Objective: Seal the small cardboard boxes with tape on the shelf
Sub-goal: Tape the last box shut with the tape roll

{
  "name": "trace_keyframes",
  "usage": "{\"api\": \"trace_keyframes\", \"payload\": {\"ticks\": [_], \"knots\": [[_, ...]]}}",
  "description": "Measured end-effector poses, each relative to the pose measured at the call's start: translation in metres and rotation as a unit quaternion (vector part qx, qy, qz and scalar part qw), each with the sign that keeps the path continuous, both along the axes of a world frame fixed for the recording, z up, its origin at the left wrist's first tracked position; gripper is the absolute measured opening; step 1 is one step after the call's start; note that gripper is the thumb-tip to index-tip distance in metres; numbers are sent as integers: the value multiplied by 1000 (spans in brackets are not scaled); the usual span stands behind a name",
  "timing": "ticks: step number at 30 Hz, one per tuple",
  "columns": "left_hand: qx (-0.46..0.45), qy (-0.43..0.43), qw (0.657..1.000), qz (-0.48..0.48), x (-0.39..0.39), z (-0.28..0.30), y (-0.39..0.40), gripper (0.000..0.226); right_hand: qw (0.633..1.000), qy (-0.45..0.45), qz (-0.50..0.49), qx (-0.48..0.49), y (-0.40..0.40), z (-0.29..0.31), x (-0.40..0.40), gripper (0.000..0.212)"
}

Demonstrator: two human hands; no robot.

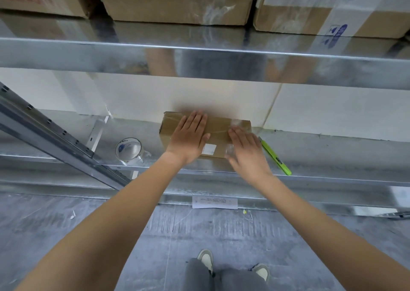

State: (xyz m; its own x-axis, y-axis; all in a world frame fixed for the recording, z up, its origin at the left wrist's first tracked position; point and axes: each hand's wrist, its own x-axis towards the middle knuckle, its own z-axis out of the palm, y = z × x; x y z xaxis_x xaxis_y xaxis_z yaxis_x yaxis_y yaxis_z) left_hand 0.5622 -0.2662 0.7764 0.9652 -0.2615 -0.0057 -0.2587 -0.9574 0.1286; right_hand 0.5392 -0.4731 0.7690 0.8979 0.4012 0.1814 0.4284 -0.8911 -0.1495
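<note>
A small brown cardboard box (218,127) lies flat on the metal shelf (332,155), with a white label near its front edge and clear tape glinting across its top and right end. My left hand (188,137) lies palm down on the box's left half, fingers straight. My right hand (246,152) lies flat over the box's right front corner, fingers straight on the strip of tape. A roll of clear tape (129,149) stands on the shelf to the left of the box.
A green utility knife (276,157) lies on the shelf right of the box, near the front edge. Large white boxes stand behind. An upper shelf (199,62) carries big cardboard boxes overhead. A slanted metal beam (55,135) crosses at the left.
</note>
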Motion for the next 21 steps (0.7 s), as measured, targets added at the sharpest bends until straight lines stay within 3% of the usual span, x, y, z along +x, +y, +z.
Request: {"api": "trace_keyframes", "payload": {"ticks": [2,4,8,10,14,16,19,21], "knots": [[-3,7,1000,1,0,1,1,80,998,41,-14,49,-10,12,18,91],[16,25,1000,-10,-1,8,2,74,979,154,-31,128,-16,25,37,92],[60,-89,993,-38,-17,21,10,71,938,273,-38,209,-22,49,63,77],[58,-128,990,-17,-30,19,15,65,900,344,-48,262,-28,55,73,58],[30,-40,997,-58,-50,-5,17,68,824,489,-57,282,-39,39,78,66],[33,6,997,-66,-52,-22,15,72,846,473,-85,233,-37,21,77,61],[19,19,999,-48,-49,-29,9,74,923,333,-104,163,-19,13,69,43],[21,13,999,-46,-49,-30,7,73,954,267,-96,100,-1,15,58,58]]}}
